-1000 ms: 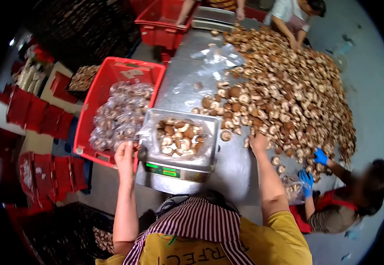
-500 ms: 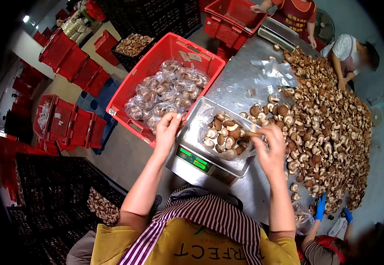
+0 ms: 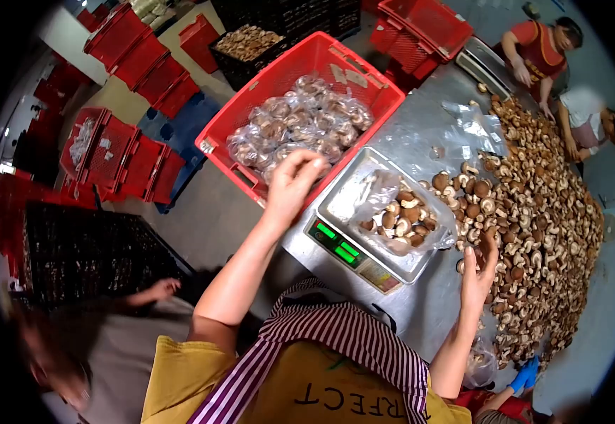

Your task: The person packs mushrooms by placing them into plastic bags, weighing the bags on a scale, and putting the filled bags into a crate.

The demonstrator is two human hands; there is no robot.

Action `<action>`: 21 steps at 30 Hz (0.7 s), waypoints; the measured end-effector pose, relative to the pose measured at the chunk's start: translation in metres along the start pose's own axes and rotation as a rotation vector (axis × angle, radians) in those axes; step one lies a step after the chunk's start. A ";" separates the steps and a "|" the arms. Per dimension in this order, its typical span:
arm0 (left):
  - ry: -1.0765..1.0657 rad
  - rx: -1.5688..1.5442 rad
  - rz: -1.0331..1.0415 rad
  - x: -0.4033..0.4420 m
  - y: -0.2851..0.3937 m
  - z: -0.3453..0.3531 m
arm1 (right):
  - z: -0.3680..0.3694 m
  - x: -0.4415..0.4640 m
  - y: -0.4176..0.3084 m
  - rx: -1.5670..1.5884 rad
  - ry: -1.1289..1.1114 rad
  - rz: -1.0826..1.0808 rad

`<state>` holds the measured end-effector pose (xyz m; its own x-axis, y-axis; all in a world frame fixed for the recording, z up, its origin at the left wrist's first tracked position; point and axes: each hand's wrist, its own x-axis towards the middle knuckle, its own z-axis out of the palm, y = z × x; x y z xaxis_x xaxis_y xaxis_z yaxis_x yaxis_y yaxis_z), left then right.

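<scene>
scale (image 3: pixel 337 201): open bag (image 3: pixel 376 200) atop, mushrooms (image 3: pixel 407 213) could spill if nudged; left hand (image 3: pixel 290 187) beside, fingers' grip unclear; right hand (image 3: pixel 476 281) opposite, fingers released.

Stacks of red plastic crates (image 3: pixel 134 60) stand at upper left, near a blue pallet (image 3: pixel 180 138) on the floor. Below them, more red crates (image 3: pixel 120 159) lean in a tilted row. A black crate (image 3: pixel 247 46) at the top holds sliced-looking pale pieces. Dark slatted crates (image 3: pixel 88 247) are at lower left, beside a blurred person in grey-brown (image 3: pixel 138 346). At upper right are a person in a maroon apron (image 3: pixel 544 60) and another in a white top (image 3: pixel 577 106).
</scene>
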<state>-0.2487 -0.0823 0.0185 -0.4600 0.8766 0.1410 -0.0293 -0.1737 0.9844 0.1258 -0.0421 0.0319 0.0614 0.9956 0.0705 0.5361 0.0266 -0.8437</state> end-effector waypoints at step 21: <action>-0.348 0.878 0.245 0.008 -0.017 0.064 | 0.048 0.016 0.061 -0.199 -0.131 0.129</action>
<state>-0.1954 -0.0436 0.0092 -0.0731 0.9688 0.2369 0.7686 -0.0966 0.6324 0.1188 -0.0204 -0.0436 0.0371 0.9931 -0.1109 0.6866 -0.1060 -0.7193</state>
